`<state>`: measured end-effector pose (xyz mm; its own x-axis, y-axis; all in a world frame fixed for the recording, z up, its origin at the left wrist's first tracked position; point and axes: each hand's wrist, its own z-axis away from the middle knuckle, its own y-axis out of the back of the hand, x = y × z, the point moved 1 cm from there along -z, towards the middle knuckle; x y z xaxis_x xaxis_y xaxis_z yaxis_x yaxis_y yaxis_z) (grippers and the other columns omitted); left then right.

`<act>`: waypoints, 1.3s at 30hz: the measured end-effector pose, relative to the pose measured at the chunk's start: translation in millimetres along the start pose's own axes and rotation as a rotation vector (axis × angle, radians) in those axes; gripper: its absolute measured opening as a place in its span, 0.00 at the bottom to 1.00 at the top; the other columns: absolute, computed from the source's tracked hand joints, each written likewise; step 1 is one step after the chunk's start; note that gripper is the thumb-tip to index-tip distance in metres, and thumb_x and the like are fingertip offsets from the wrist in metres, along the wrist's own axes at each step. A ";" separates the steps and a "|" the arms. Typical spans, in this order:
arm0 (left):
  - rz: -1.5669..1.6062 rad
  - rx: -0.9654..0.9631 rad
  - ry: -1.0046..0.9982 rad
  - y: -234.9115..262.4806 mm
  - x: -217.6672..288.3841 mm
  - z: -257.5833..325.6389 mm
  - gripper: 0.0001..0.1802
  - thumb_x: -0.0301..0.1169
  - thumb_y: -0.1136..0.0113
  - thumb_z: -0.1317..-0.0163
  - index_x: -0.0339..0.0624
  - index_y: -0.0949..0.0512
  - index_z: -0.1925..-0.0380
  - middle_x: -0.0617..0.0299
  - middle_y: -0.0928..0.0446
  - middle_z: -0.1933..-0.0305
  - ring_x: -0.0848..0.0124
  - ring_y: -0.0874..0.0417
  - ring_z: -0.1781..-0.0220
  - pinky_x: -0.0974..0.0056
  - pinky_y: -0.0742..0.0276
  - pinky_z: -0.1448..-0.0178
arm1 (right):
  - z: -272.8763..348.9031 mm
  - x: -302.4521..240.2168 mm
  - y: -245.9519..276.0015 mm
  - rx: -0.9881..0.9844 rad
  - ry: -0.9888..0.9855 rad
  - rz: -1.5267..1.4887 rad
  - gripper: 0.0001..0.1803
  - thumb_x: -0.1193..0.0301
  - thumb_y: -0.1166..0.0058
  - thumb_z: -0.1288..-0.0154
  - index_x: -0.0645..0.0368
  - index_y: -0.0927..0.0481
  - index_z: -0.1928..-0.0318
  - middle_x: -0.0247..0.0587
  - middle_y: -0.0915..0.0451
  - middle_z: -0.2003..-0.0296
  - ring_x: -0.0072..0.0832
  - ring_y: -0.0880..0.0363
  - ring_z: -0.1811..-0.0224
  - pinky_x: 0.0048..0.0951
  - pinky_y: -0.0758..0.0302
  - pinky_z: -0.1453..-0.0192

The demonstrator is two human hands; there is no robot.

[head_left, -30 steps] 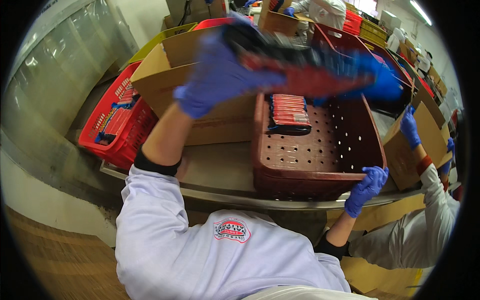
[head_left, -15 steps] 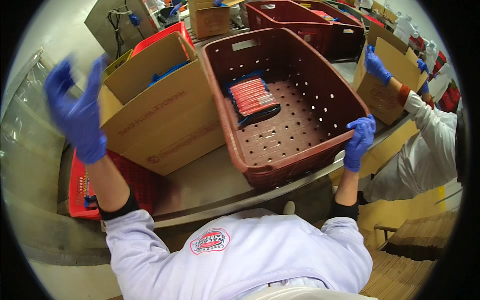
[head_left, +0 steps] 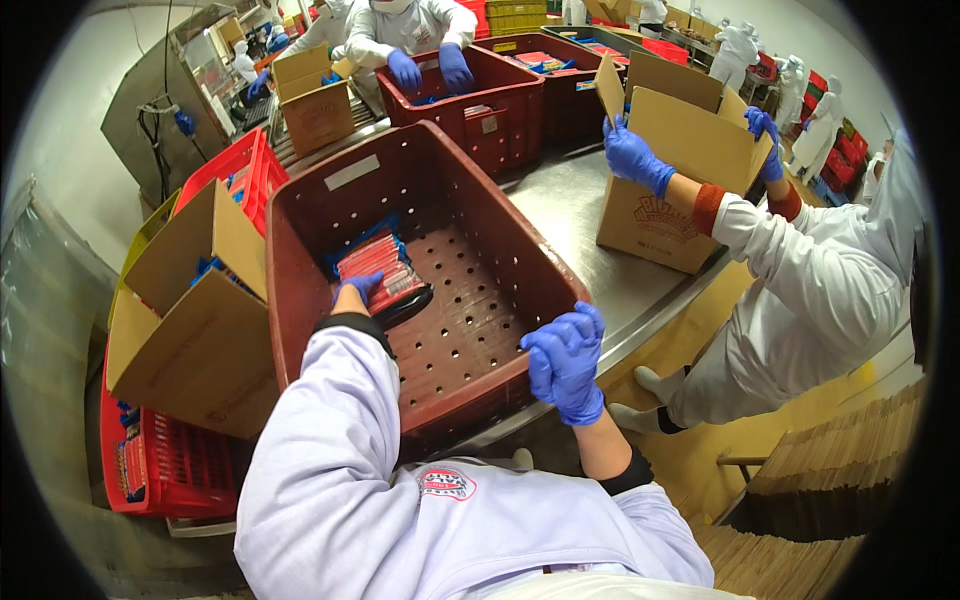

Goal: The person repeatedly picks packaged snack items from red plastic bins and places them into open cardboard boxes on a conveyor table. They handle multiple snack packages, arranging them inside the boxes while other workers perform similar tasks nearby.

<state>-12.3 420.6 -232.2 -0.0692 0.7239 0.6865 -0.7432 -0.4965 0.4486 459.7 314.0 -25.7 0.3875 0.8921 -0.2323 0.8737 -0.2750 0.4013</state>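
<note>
Fingers of the blue-gloved left hand (head_left: 358, 289) touched a flat red plastic-wrapped pack (head_left: 380, 262), grip unclear; the blue-gloved right hand (head_left: 567, 362) clasped the perforated maroon plastic crate (head_left: 490, 232).

Red pack (head_left: 377, 264) w/ blue & blk ends lies on flr of upright, perf'd maroon crate (head_left: 500, 240), nr L side.
</note>
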 end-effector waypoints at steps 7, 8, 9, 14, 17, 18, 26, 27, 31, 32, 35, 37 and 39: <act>0.700 -0.573 0.118 -47.4 30.3 46.4 0.16 0.39 0.37 0.50 0.46 0.26 0.63 0.60 0.21 0.71 0.65 0.20 0.73 0.61 0.22 0.66 | 5.6 5.9 3.0 0.054 -0.035 0.027 0.03 0.66 0.52 0.49 0.48 0.27 0.76 0.29 0.33 0.78 0.29 0.35 0.69 0.37 0.44 0.43; 0.508 -0.546 0.139 -35.4 17.4 14.6 0.29 0.54 0.34 0.61 0.54 0.29 0.60 0.62 0.23 0.72 0.65 0.25 0.78 0.65 0.34 0.78 | 1.8 0.6 1.9 0.055 -0.018 -0.021 0.03 0.66 0.52 0.49 0.48 0.27 0.76 0.28 0.33 0.78 0.29 0.34 0.69 0.37 0.44 0.43; 0.555 -0.453 0.086 -55.3 20.6 12.5 0.31 0.53 0.34 0.61 0.52 0.30 0.58 0.59 0.23 0.69 0.62 0.25 0.76 0.61 0.32 0.75 | 4.3 3.0 1.2 0.040 -0.053 -0.012 0.02 0.67 0.52 0.49 0.48 0.27 0.76 0.28 0.33 0.78 0.29 0.34 0.69 0.37 0.44 0.43; 0.472 -0.272 0.107 -108.3 69.9 94.4 0.32 0.44 0.37 0.58 0.43 0.32 0.52 0.53 0.24 0.57 0.55 0.23 0.63 0.48 0.29 0.56 | 8.5 12.7 5.4 0.047 -0.077 0.044 0.02 0.68 0.51 0.50 0.48 0.26 0.76 0.28 0.31 0.77 0.29 0.34 0.69 0.37 0.44 0.44; 0.858 -0.376 -0.115 -109.2 76.5 88.5 0.26 0.32 0.39 0.54 0.40 0.32 0.52 0.49 0.25 0.58 0.52 0.22 0.60 0.46 0.28 0.50 | 7.2 9.5 4.4 0.088 -0.071 0.039 0.02 0.68 0.51 0.51 0.49 0.26 0.77 0.28 0.31 0.78 0.29 0.34 0.69 0.37 0.43 0.45; 0.979 -0.432 -0.128 -115.6 79.3 97.0 0.26 0.32 0.40 0.53 0.40 0.32 0.52 0.49 0.25 0.56 0.52 0.22 0.59 0.47 0.29 0.48 | 7.3 9.6 4.6 0.096 -0.073 0.051 0.02 0.67 0.51 0.51 0.49 0.27 0.77 0.28 0.31 0.78 0.29 0.34 0.69 0.36 0.43 0.46; 0.502 -0.113 -0.388 -54.5 141.3 91.8 0.28 0.29 0.30 0.64 0.30 0.27 0.59 0.50 0.24 0.61 0.59 0.20 0.66 0.55 0.24 0.60 | 3.6 5.5 -3.8 0.109 -0.048 0.047 0.03 0.67 0.53 0.50 0.49 0.28 0.77 0.31 0.35 0.81 0.32 0.35 0.70 0.38 0.41 0.47; 0.406 -0.147 -0.306 -29.2 156.2 95.0 0.23 0.28 0.31 0.62 0.32 0.24 0.63 0.51 0.23 0.63 0.58 0.20 0.65 0.52 0.24 0.61 | 2.8 3.8 -5.4 0.093 -0.044 0.044 0.04 0.67 0.53 0.50 0.50 0.28 0.78 0.32 0.35 0.81 0.32 0.35 0.70 0.38 0.41 0.47; 0.343 -0.078 -0.610 71.3 223.4 233.5 0.18 0.24 0.36 0.61 0.38 0.25 0.64 0.54 0.23 0.68 0.58 0.20 0.69 0.52 0.22 0.64 | 0.6 5.0 2.1 0.089 -0.004 0.063 0.02 0.71 0.53 0.49 0.52 0.27 0.76 0.33 0.33 0.80 0.33 0.35 0.70 0.38 0.41 0.46; 0.502 -0.292 -0.715 85.6 231.6 272.6 0.18 0.25 0.35 0.62 0.39 0.24 0.65 0.55 0.22 0.69 0.58 0.20 0.69 0.53 0.22 0.63 | 2.8 7.9 8.0 0.064 -0.031 0.108 0.01 0.71 0.51 0.49 0.52 0.26 0.74 0.33 0.31 0.78 0.33 0.33 0.68 0.40 0.41 0.45; 0.509 -0.024 -0.939 256.4 248.3 311.8 0.20 0.37 0.36 0.57 0.42 0.27 0.63 0.56 0.24 0.67 0.63 0.21 0.67 0.58 0.23 0.61 | -14.7 -40.3 7.6 0.034 -0.015 0.099 0.08 0.68 0.48 0.47 0.53 0.24 0.65 0.35 0.26 0.66 0.34 0.30 0.58 0.41 0.46 0.40; 0.637 -0.047 -1.019 313.1 222.8 366.5 0.20 0.42 0.39 0.51 0.43 0.28 0.62 0.56 0.25 0.64 0.64 0.22 0.64 0.59 0.25 0.55 | -24.4 -78.9 4.5 -0.139 0.054 0.013 0.14 0.64 0.46 0.47 0.54 0.24 0.59 0.39 0.26 0.56 0.35 0.32 0.49 0.41 0.50 0.36; 0.673 0.169 -1.068 399.7 192.8 374.3 0.23 0.38 0.37 0.55 0.40 0.29 0.59 0.53 0.24 0.62 0.61 0.22 0.62 0.56 0.26 0.52 | -25.9 -104.5 -21.1 -0.284 0.104 -0.001 0.15 0.57 0.44 0.48 0.54 0.24 0.66 0.38 0.26 0.71 0.33 0.29 0.63 0.40 0.44 0.42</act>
<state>-73.5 182.3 293.6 0.2279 -0.3986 0.8884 -0.6710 -0.7254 -0.1534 393.1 235.9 13.1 0.3420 0.9281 -0.1470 0.7513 -0.1760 0.6361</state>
